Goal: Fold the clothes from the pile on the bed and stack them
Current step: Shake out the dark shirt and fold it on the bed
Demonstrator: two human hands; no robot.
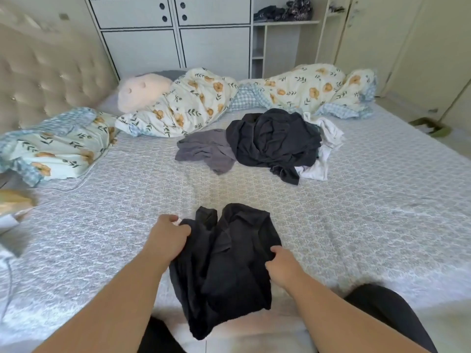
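A black garment lies crumpled on the near part of the bed, its lower end hanging over the front edge. My left hand grips its upper left edge with curled fingers. My right hand pinches its right side. Farther back in the middle of the bed lies the pile of clothes: a dark navy piece on top, a grey piece to its left and a white piece at its right.
A floral duvet is bunched along the far side, with a floral pillow at the left and a pale plush toy behind it. A tufted headboard stands at left, white cabinets at the back. My knees press the bed's front edge.
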